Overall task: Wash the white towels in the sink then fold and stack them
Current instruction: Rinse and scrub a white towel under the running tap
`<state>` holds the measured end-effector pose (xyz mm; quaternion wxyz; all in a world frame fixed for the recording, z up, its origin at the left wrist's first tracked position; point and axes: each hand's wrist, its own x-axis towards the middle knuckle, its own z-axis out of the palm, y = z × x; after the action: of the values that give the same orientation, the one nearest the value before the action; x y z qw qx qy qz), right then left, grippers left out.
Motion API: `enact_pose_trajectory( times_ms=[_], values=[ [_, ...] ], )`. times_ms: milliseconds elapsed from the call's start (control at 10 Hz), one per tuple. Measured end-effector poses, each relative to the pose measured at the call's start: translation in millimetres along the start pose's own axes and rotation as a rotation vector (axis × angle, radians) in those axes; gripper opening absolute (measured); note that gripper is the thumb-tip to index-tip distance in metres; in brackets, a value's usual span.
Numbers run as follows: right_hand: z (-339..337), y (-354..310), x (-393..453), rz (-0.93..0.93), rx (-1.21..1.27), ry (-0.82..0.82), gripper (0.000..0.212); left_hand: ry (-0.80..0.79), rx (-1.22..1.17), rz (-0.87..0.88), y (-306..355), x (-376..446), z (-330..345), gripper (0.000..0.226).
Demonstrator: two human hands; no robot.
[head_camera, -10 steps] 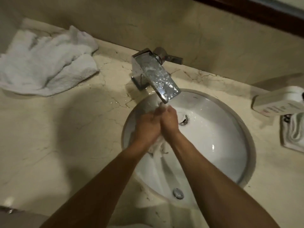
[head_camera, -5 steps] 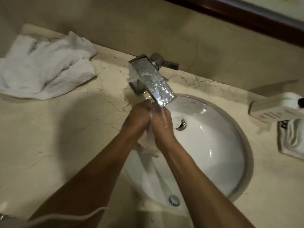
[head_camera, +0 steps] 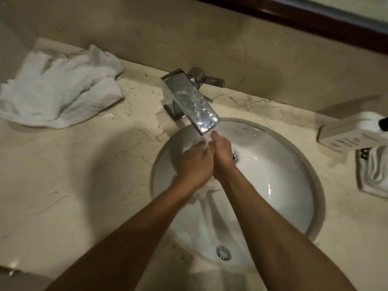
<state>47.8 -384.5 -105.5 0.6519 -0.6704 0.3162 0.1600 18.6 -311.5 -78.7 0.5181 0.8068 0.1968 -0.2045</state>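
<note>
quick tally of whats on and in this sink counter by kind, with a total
white towels: 3 (crumpled white towel on the counter, wet white towel between the hands, rolled white towel in a tray)
chrome faucets: 1
white card signs: 1
white round sink basins: 1
total: 6

**Hands meet under the tap**

At frame centre, the left hand [head_camera: 196,164] and right hand [head_camera: 222,153] press together around a towel [head_camera: 202,191] inside the sink [head_camera: 273,185], directly below the faucet [head_camera: 189,99]. A towel pile [head_camera: 60,91] lies on the counter [head_camera: 73,175] at upper left; a box [head_camera: 352,131] sits at right edge.
</note>
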Motion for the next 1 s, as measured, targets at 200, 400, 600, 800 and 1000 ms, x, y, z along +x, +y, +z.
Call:
enact_pose_trajectory(
  times_ms=[200,400,600,800,1000],
  values=[
    [19,4,-34,0.013,-0.052,-0.212,0.027,0.098,-0.004,-0.125,-11,9,-24,0.033],
    [-65,31,-38,0.326,0.551,-0.316,0.03,-0.029,-0.657,-0.251,-64,-19,-34,0.035],
    [-84,56,-47,0.614,0.642,-0.384,0.066,-0.511,-1.099,-0.573,-46,-31,-38,0.056],
    [-53,44,-46,0.319,0.38,-0.243,0.039,-0.128,-0.629,-0.321,-40,-14,-21,0.015],
    [-56,14,-40,0.034,0.238,-0.155,0.02,-0.234,-0.856,-0.138,-30,-2,-43,0.034]
  ],
)
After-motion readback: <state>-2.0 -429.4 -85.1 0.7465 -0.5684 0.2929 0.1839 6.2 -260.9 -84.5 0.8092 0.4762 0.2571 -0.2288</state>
